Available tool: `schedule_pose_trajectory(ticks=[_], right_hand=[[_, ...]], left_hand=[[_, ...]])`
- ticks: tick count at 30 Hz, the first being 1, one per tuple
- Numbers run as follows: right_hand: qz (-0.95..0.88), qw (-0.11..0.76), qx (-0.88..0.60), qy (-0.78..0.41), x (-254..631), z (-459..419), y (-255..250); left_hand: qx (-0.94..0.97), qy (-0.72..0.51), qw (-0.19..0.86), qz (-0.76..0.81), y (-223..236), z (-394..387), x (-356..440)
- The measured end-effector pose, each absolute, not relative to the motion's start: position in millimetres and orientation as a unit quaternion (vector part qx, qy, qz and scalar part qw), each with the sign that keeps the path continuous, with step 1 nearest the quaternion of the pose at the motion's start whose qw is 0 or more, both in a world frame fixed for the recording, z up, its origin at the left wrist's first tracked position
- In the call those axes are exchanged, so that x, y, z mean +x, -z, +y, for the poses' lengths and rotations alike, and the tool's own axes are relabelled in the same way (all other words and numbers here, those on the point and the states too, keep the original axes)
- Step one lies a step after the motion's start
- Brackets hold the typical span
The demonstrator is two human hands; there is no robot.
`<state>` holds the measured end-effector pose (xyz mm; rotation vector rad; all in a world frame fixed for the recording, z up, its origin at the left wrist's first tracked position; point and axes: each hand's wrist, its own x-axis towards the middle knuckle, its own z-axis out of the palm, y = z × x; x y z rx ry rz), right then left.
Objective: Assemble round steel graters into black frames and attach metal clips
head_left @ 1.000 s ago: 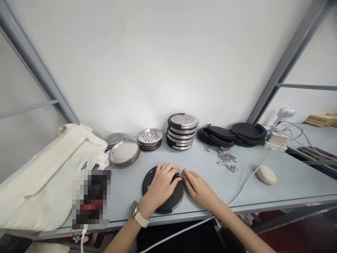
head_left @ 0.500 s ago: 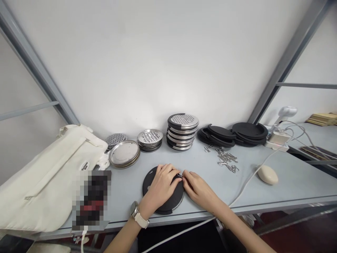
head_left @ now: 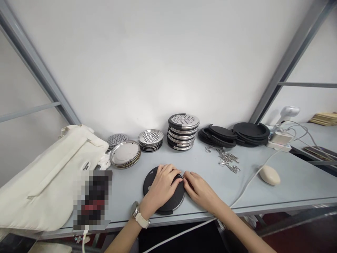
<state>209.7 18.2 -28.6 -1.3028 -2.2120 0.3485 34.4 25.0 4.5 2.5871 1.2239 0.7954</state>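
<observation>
In front of me a black round disc (head_left: 176,201) with a metal rim showing at its right edge lies flat near the table's front edge. My left hand (head_left: 165,182) is laid over it, fingers curled and thumb and forefinger closing at its upper right edge. There my right hand (head_left: 196,186) pinches a small shiny metal clip (head_left: 181,175), mostly hidden by the fingertips. Similar loose metal clips (head_left: 228,160) lie in a heap to the right. Behind stands a stack of perforated metal discs with black edging (head_left: 183,133).
Left of that stack are grater-like metal discs (head_left: 150,137) and plain metal discs (head_left: 125,154). Black plastic rings and discs (head_left: 222,133) pile up at the back right. A cream bag (head_left: 52,179) fills the left, a beige mouse-shaped object (head_left: 270,175) sits right, and a white cable (head_left: 246,184) crosses the table.
The view has shifted very slightly. Both hands keep the same grip at the disc's edge, with no clear movement of the clip.
</observation>
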Motion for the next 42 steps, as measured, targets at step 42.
schedule_pose_trajectory(ticks=[42], right_hand=[[-0.830, 0.260, -0.486, -0.089, 207.7, 20.8, 32.0]], left_hand=[[0.874, -0.256, 0.064, 0.408, -5.2, 23.4, 35.9]])
